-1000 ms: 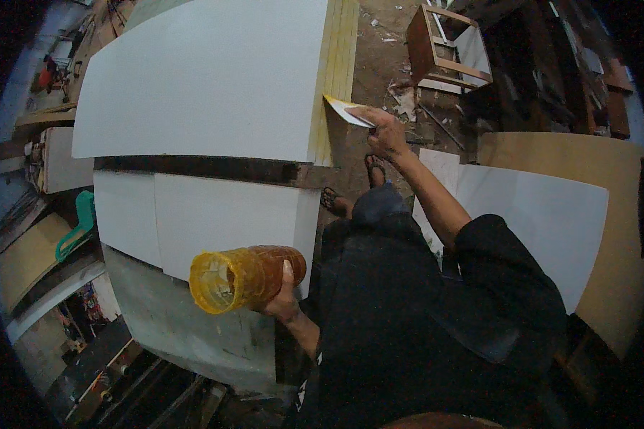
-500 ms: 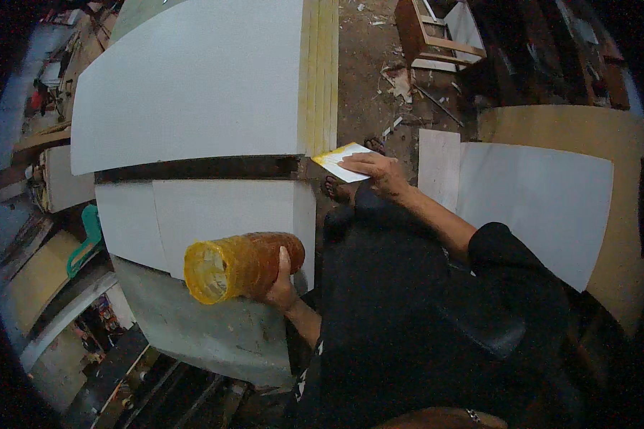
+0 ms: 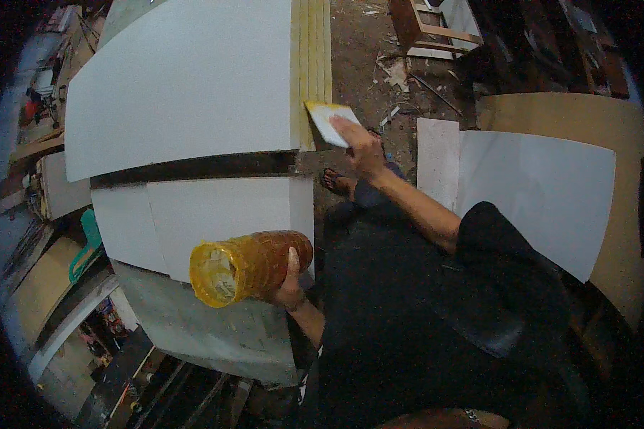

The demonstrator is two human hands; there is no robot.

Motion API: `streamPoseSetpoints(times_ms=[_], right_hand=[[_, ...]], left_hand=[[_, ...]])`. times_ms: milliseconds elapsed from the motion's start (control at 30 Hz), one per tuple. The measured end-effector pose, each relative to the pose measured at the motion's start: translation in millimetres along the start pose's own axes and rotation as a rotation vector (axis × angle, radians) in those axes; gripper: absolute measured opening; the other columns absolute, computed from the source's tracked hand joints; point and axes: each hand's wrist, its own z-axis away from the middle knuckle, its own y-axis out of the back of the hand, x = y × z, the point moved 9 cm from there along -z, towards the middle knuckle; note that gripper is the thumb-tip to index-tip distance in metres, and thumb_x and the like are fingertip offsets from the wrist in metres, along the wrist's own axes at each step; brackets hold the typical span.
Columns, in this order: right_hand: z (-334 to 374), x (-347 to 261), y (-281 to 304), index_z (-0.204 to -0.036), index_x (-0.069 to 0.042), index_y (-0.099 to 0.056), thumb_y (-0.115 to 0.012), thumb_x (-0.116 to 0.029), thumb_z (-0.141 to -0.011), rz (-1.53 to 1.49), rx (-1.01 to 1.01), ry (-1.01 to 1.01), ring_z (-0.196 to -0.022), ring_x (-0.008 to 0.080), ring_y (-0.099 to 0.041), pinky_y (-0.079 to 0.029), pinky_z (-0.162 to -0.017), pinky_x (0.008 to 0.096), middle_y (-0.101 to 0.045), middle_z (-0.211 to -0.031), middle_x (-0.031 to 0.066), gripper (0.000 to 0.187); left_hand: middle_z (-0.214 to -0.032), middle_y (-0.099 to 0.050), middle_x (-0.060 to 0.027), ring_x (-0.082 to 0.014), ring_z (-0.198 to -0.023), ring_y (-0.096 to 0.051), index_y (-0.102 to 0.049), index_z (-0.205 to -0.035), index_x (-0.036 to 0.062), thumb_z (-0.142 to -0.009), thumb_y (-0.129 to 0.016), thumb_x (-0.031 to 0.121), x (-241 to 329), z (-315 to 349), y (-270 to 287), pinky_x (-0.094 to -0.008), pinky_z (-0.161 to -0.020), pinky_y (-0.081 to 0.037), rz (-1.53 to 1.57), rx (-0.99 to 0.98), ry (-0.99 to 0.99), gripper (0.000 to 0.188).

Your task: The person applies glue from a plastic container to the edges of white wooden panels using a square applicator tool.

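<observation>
My left hand [image 3: 288,286] grips a plastic jar [image 3: 259,259] crusted with yellow-brown glue. The jar lies tilted on its side in the air, its yellow-rimmed mouth facing left. In my right hand [image 3: 363,150] is a flat white rectangular spreader [image 3: 329,130], its far edge smeared yellow. That edge is over the near end of several narrow strips [image 3: 311,61] coated in yellow, lying side by side along the right edge of a large white board [image 3: 186,86]. Whether the edge presses on the strips I cannot tell.
White panels [image 3: 222,207] stand below the board, nearer me. To the right are another white panel [image 3: 537,193] and a tan sheet [image 3: 565,111]. A wooden frame [image 3: 444,32] and scraps lie on the floor [image 3: 365,64] ahead. A green object [image 3: 86,243] is at the left.
My right hand has moved the spreader farther away and slightly left, from just off the strips' near end to over them. The left hand still holds the jar in much the same pose.
</observation>
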Motion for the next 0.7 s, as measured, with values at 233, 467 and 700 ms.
streamPoseSetpoints(times_ms=[233, 467, 700], right_hand=[[79, -11, 11, -0.130, -0.007, -0.055, -0.064, -0.024, -0.081, 0.110, -0.060, 0.060, -0.115, 0.0317, -0.058, -0.048, -0.095, 0.0422, -0.059, -0.126, 0.0152, 0.053], [63, 27, 50, -0.130, -0.002, -0.053, -0.057, -0.011, -0.085, -0.145, 0.095, -0.141, -0.120, 0.0335, -0.055, -0.042, -0.102, 0.0399, -0.057, -0.129, 0.0179, 0.046], [19, -8, -5, -0.129, -0.004, -0.055, -0.051, -0.011, -0.091, 0.090, 0.060, 0.279, -0.128, 0.0335, -0.048, -0.037, -0.107, 0.0473, -0.055, -0.133, 0.0126, 0.040]], left_hand=[[-0.134, -0.049, -0.0158, -0.0291, -0.120, -0.050, -0.044, -0.133, 0.0003, -0.059, -0.088, 0.005, -4, -9, -4, -0.0456, -0.103, -0.043, 0.004, -0.046, 0.029, 0.086], [-0.133, -0.049, -0.0151, -0.0303, -0.121, -0.049, -0.041, -0.134, 0.0015, -0.058, -0.087, -0.001, 11, -8, -17, -0.0478, -0.104, -0.042, 0.042, -0.094, 0.159, 0.089], [-0.135, -0.047, -0.0146, -0.0280, -0.121, -0.048, -0.039, -0.135, 0.0017, -0.061, -0.085, 0.003, 3, 0, -28, -0.0451, -0.103, -0.042, 0.021, -0.188, 0.112, 0.087]])
